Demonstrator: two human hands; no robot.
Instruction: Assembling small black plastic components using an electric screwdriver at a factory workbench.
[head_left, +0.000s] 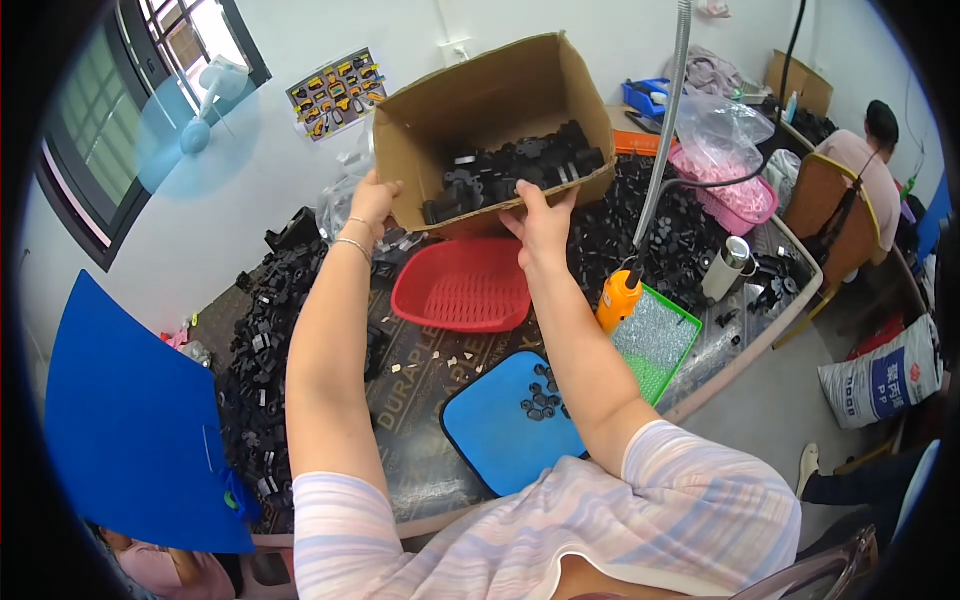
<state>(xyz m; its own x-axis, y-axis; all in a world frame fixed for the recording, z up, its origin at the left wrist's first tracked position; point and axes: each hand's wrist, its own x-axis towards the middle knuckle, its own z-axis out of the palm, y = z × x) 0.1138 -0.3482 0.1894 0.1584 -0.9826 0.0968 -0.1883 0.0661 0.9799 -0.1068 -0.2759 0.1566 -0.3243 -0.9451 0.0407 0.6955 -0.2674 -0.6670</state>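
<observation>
An open cardboard box point(465, 85) is tipped toward me above the table, its inside facing me. Black plastic parts point(520, 165) lie heaped along its lower side. My left hand point(374, 205) grips the box's lower left corner, the fingers partly hidden behind it. On the lower front edge, right of the middle, my right hand point(545, 225) has its thumb inside the rim and its fingers beneath. Under the box stands a red plastic basket point(460, 290). A blue mat point(500, 425) nearer to me carries several small black hexagonal pieces point(542, 398).
Heaps of black parts point(270, 340) cover the table on both sides. An orange electric screwdriver point(618, 300) hangs by a green tray point(655, 375) of small metal pieces. Farther right are a flask point(725, 268) and a pink basket point(735, 205). A person point(860, 170) sits beyond.
</observation>
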